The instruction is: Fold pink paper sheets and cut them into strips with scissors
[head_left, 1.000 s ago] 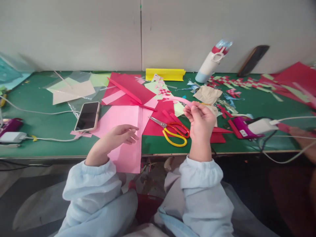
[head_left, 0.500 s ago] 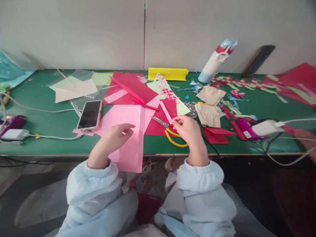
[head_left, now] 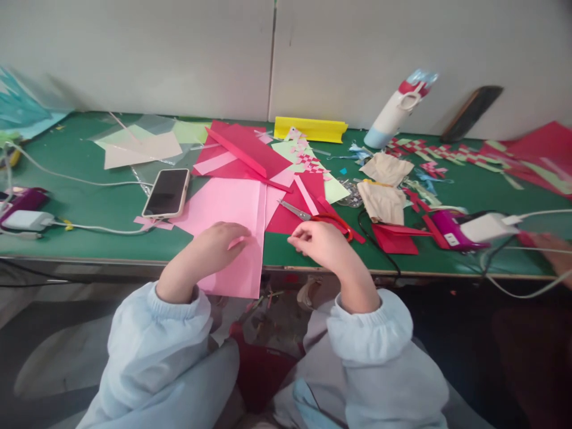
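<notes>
The left hand (head_left: 218,241) lies palm down on one large pink sheet (head_left: 227,208), its fingers loosely together and pressing the paper flat; the sheet rests on the green worktop (head_left: 75,202) and its near end hangs over the front edge. The right hand (head_left: 319,241) rests just to the right of that sheet, at the handles of one pair of scissors (head_left: 322,217); its fingers are curled in on themselves, and whether they grip the scissors cannot be told, since the hand covers most of the handles. The scissor blades point up and left across a dark red sheet (head_left: 292,211), on which one loose pink strip (head_left: 306,195) lies

Left of the pink sheet lies one phone (head_left: 167,192), screen up. Behind it, one red folded sheet (head_left: 243,152) and, at the wall, one yellow folded piece (head_left: 310,128). One white bottle (head_left: 395,110) leans against the wall. Two beige scraps (head_left: 384,190) lie right of the scissors, and beyond them one purple device (head_left: 447,229) with one white charger (head_left: 485,226) beside it. A second purple device (head_left: 22,198) and a second white charger (head_left: 27,219) sit at the far left. Another person's hand (head_left: 554,250) shows at the right edge
</notes>
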`<state>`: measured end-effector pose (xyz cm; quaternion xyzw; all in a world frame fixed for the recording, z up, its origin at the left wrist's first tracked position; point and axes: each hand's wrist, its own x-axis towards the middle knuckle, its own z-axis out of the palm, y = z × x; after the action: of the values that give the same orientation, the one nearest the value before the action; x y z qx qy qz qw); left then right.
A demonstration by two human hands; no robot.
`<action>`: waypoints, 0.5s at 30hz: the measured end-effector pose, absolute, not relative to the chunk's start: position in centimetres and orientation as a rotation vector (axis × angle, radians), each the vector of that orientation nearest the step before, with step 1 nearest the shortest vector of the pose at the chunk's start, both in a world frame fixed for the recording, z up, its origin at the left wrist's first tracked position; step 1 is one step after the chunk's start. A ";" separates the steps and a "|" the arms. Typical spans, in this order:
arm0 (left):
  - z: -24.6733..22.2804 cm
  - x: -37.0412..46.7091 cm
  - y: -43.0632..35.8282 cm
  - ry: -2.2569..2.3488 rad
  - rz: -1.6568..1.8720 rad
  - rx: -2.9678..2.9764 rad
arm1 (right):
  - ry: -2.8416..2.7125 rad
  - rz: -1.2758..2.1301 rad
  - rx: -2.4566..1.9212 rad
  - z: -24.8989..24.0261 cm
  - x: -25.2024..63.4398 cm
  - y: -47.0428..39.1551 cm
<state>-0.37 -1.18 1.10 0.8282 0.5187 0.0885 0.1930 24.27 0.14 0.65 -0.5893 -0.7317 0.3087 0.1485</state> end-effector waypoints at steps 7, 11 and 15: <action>1.8 -2.8 -2.0 1.750 0.276 2.206 | -2.230 1.497 -1.472 -2.3 20.2 -4.4; 1.8 -3.6 -2.1 1.785 0.266 2.163 | -2.123 1.395 -1.443 -3.1 18.6 -5.8; 2.1 -4.6 -2.0 1.782 0.300 2.137 | -2.067 1.293 -1.513 -2.5 18.9 -5.3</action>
<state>-4.60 -2.03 2.11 0.7524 0.6274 0.1055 0.1706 18.87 -5.31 -2.45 -0.5225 -0.7138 0.4463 0.1355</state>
